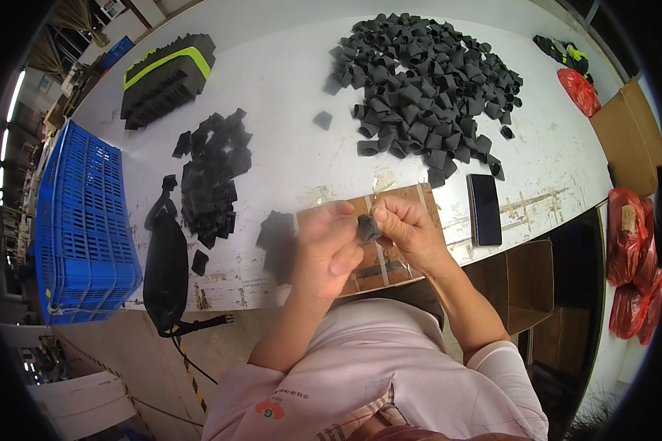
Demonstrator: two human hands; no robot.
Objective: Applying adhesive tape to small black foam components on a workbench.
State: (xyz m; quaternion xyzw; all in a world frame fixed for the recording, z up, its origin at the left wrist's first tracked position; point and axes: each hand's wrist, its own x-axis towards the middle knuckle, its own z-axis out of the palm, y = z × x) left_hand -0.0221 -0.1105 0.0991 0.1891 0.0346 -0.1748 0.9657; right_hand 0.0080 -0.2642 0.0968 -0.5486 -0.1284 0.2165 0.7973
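Right-hand grip is closed by thumb and fingertips on a small dark-grey rolled fabric piece, which is thereby held at the fingertips, on the side facing the left-hand grip, and raised above a brown cardboard board with pale strips laid at the near edge of the white bench. On the pale pink shirt, small dark printed characters are carried above an orange-red emblem; a pale yellowish label is seen on the bunched red plastic bags at the far right, its print too small to be made out. By the right-hand grip hardly any gap is left, the piece being pinched at its edge, whereas the left-hand grip is blurred, its fingers loosely curled just beside the piece; whether the piece is touched by them cannot be told. Just left of the left hand, a dark-grey flat stack is set, and farther left a long black heap of flat pieces is spread, with a black fabric pouch with a buckled strap placed near it. Beyond the hands, a large heap of dark-grey fabric loops is piled, and a black smartphone is laid to the right.
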